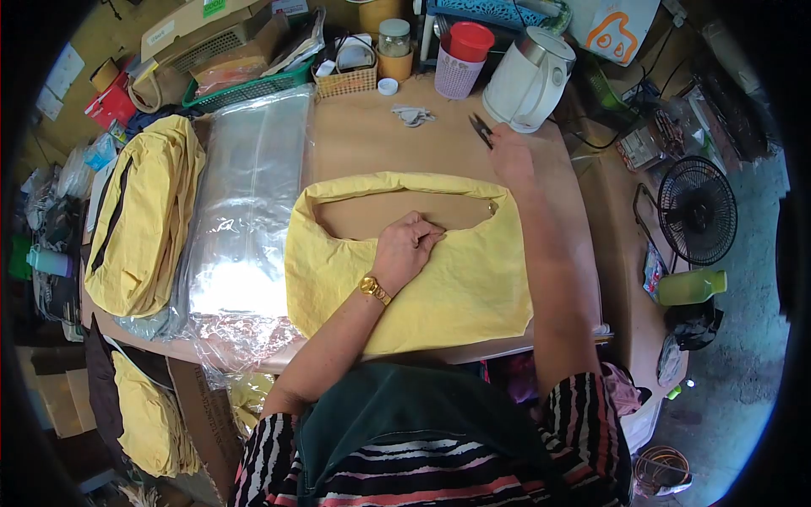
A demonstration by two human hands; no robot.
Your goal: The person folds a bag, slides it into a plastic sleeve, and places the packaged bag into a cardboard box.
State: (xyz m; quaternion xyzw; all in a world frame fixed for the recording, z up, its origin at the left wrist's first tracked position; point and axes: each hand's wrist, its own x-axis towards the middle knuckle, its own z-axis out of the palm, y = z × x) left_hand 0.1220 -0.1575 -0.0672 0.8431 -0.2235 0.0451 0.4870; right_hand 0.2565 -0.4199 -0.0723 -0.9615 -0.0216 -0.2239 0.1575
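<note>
- A bright green label (pixel 214 7) on the cardboard box at the back is cut off by the upper edge; its lettering is too partial to read with certainty.
- Printing on the brown cardboard panel (pixel 211 422) below the tabletop (pixel 363 127) is too faint to read; a white sheet with an orange looped design (pixel 612 38) hangs at the back.
- The pale yellow crinkled-fabric bag (pixel 439 296) lies flat on the brown tabletop, directly before the person, its curved strap arching around an oval opening.
- The left hand (pixel 405 247), with a gold-coloured metal watch (pixel 374 290) at its wrist, pinches the bag's upper edge between thumb and fingers, covering that spot.
- The right hand (pixel 512 156) reaches to the small black metal snips (pixel 481 131), fingers bent beside them; whether it grips them cannot be told.
- Just beyond that hand stands a white glossy kettle (pixel 517 84).
- Left of the bag lie glossy, clear plastic sleeves (pixel 249 194), their glare hiding detail, and a folded yellow fabric bundle with a dark strip (pixel 160 220).
</note>
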